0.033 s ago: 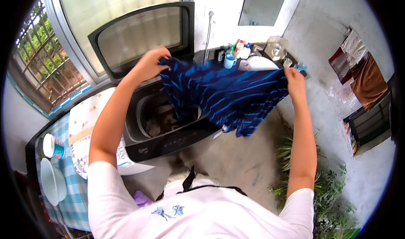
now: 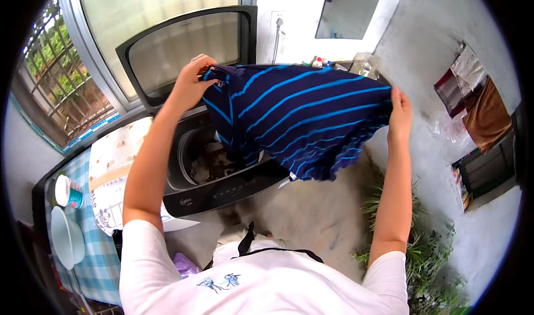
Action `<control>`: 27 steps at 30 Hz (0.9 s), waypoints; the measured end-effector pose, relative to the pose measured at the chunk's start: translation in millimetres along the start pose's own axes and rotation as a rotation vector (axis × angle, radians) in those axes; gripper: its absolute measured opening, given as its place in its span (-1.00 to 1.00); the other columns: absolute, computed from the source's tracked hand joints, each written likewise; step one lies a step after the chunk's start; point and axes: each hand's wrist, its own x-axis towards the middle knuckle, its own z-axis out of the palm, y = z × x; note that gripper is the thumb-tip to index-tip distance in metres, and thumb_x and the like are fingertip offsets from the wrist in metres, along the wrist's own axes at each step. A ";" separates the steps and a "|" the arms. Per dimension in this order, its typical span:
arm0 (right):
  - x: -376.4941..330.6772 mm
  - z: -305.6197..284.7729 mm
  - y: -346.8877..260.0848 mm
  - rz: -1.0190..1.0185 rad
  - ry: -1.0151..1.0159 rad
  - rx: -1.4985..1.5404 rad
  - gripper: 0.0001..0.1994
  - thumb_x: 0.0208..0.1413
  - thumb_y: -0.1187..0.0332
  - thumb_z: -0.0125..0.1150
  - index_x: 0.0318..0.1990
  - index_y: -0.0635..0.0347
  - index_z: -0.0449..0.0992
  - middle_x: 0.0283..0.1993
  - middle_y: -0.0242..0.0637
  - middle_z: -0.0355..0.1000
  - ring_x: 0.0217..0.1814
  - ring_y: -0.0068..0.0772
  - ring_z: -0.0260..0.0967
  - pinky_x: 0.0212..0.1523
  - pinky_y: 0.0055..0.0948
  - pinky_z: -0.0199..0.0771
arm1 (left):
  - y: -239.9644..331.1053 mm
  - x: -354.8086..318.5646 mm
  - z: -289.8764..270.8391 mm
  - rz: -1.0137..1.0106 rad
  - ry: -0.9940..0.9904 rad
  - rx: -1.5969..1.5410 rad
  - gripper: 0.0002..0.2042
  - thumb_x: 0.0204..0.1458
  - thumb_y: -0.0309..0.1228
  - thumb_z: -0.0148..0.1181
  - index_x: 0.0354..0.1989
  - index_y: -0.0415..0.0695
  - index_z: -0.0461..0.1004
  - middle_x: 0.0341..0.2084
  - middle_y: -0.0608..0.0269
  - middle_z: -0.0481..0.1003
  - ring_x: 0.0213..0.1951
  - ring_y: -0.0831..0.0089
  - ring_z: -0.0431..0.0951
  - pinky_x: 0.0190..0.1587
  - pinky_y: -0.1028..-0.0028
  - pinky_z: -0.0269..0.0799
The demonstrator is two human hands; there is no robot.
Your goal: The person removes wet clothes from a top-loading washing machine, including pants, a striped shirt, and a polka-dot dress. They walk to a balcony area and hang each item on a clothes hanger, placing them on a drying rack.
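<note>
Clearly both hands were closed on the shirt [image 2: 300, 115], a navy one with bright blue stripes, stretched wide above and to the right of the washer [image 2: 222, 170]. The left hand [image 2: 189, 84] pinched one edge just in front of the washer's raised lid [image 2: 189, 51], fingers curled tight round a bunch of cloth; the right hand [image 2: 399, 112] gripped the opposite edge, well out to the right of the washer, over the concrete floor [image 2: 311, 215]. The cloth hung in a shallow sag between them, its lower hem dangling near the washer's front rim. More laundry lay inside the drum [image 2: 208, 162]. To spread it well, I judged the grips should sit at matching seams, so the stripes ran level, and the hem should be kept off the floor and clear of the open drum while the cloth was pulled taut.
</note>
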 end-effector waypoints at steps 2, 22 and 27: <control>-3.0 28.6 -0.8 -0.334 0.009 -0.396 -0.63 0.28 0.10 0.08 -0.17 0.31 0.52 -0.37 -0.37 0.46 -0.28 -0.59 0.31 -0.17 -0.53 0.32 | -18.9 -12.0 29.7 0.195 -0.024 0.286 -0.75 -0.05 -0.68 0.23 -0.17 -0.23 0.43 -0.29 0.14 0.45 -0.17 0.32 0.48 -0.05 0.41 0.40; -106.4 422.1 164.4 -0.146 -1.190 -0.002 -0.70 0.09 0.43 0.24 0.00 0.03 0.44 -0.16 -0.18 0.44 -0.12 -0.25 0.44 -0.12 -0.40 0.43 | -319.8 -94.6 44.4 -0.337 -0.168 0.779 -0.79 -0.27 -0.49 0.30 -0.36 -0.09 0.60 -0.30 0.10 0.49 -0.13 0.08 0.49 -0.10 0.22 0.45; -161.6 486.1 290.6 0.530 -2.258 -0.210 -0.78 0.03 0.38 0.30 -0.13 0.08 0.68 -0.12 -0.34 0.59 -0.02 -0.48 0.44 0.10 -0.46 0.34 | -404.6 -175.8 138.5 -0.566 -0.647 0.655 -0.91 -0.12 -0.44 0.20 -0.45 -0.09 0.62 -0.39 0.03 0.58 -0.29 0.11 0.63 -0.30 0.23 0.54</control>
